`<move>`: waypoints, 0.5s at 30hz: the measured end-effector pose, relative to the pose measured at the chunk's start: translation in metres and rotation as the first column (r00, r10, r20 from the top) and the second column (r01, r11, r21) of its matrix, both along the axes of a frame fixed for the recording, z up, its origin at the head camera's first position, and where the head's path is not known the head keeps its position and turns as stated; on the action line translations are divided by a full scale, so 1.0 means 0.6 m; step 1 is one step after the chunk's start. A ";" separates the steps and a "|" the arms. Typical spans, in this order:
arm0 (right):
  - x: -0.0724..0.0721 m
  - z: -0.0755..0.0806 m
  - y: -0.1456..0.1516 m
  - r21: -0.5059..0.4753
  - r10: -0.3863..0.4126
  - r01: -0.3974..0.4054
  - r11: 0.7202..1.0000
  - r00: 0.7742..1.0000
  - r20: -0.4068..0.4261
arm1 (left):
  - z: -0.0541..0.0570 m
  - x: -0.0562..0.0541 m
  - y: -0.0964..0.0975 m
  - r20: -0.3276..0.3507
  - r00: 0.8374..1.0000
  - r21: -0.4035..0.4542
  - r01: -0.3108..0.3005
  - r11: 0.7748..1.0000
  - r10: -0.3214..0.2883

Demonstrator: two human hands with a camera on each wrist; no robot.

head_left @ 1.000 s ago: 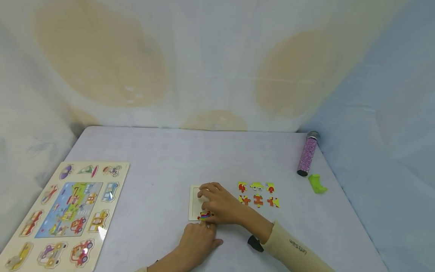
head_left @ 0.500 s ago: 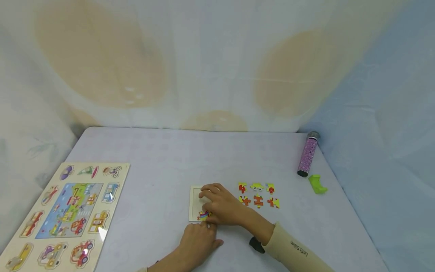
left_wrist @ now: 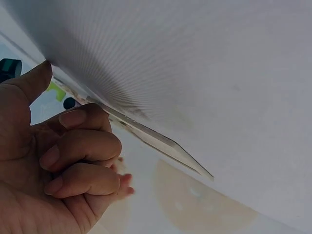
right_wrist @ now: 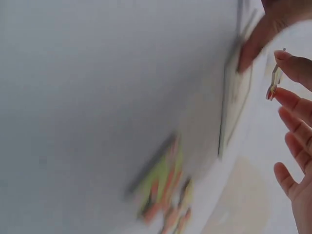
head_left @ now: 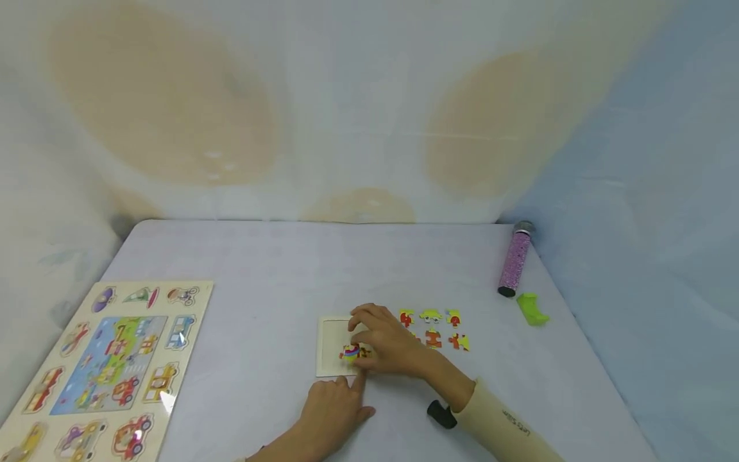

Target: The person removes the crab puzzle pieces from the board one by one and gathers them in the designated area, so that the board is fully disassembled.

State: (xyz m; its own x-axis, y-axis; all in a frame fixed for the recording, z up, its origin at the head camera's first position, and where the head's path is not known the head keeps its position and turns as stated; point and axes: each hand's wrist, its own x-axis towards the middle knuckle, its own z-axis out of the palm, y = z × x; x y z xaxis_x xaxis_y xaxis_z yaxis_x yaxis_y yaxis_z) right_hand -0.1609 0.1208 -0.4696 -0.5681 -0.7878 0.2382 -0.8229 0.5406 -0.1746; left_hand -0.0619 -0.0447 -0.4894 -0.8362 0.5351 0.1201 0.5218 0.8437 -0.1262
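My right hand (head_left: 388, 340) pinches a jigsaw piece (head_left: 349, 353) with a rainbow stripe, over the small wooden puzzle tray (head_left: 323, 346). In the right wrist view this jigsaw piece (right_wrist: 274, 83) appears edge-on between thumb and fingertip, apart from the tray. Beside it in the head view is another bit of red and yellow, partly behind the fingers. At the tray's near edge, my left hand (head_left: 331, 414) presses with its straight index finger. Its other fingers (left_wrist: 83, 146) are curled and hold nothing, in the left wrist view.
Several loose jigsaw pieces (head_left: 430, 316) lie in two rows right of the tray, partly behind the right hand. A large picture puzzle board (head_left: 196, 321) is at left. A glittery purple microphone (head_left: 514, 262) and a green curved piece (head_left: 532, 309) lie at right.
The right hand has raised the rainbow jigsaw piece from the tray's near edge and shifted slightly right. My left index finger has straightened towards the tray. The head view has shifted slightly.
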 end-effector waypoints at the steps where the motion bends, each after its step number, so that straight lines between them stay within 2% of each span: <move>1: -0.001 0.004 0.011 -0.024 -0.015 0.015 1.000 1.000 -0.001 | -0.001 -0.001 0.000 0.001 1.000 -0.004 -0.005 1.000 0.005; 6: 0.008 0.014 0.085 -0.085 -0.120 0.122 0.989 0.992 0.030 | -0.002 -0.005 0.004 0.046 0.999 0.021 -0.017 1.000 0.016; 11: 0.043 0.012 0.160 -0.058 -0.233 0.237 0.970 0.970 0.062 | 0.008 -0.009 0.004 0.059 0.998 0.079 -0.013 0.997 0.009; 15: 0.066 0.003 0.199 -0.014 -0.301 0.302 0.953 0.951 0.073 | 0.014 -0.015 -0.003 0.053 0.999 0.132 -0.012 0.991 0.005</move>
State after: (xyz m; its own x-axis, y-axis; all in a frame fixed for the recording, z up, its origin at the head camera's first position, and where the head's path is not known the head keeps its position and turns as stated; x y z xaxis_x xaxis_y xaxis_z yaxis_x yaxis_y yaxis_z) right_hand -0.1213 0.2399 -0.4676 -0.7938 -0.5717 0.2076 -0.6079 0.7564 -0.2416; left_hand -0.0709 -0.0467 -0.4808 -0.8477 0.5104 0.1448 0.5175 0.8556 0.0140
